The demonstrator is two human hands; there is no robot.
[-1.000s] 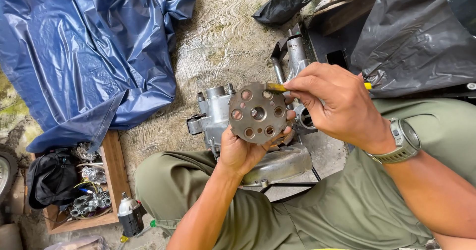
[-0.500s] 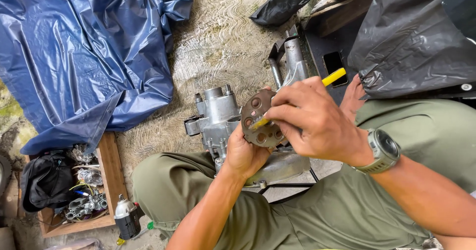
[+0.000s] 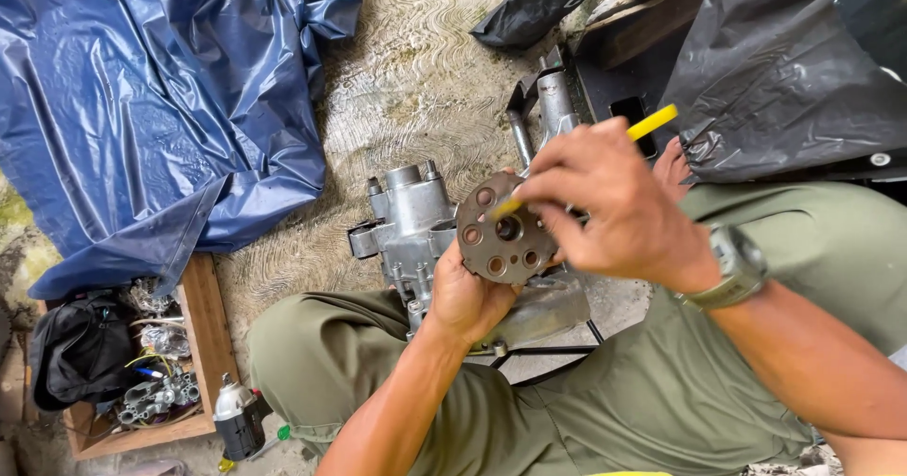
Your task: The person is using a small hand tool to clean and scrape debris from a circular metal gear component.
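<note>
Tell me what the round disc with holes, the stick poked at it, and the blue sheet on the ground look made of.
The round brown disc with holes, held in the left hand, looks like metal, dull and rust-tinted. The thin yellow stick in the right hand has a smooth, even yellow surface, likely plastic or painted. The crumpled blue sheet looks like thin plastic: glossy with sharp creases.

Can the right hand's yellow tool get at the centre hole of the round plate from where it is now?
Probably yes. The left hand holds the round metal plate face up by its lower edge, and the yellow tool in the right hand already points at the uncovered centre.
</note>
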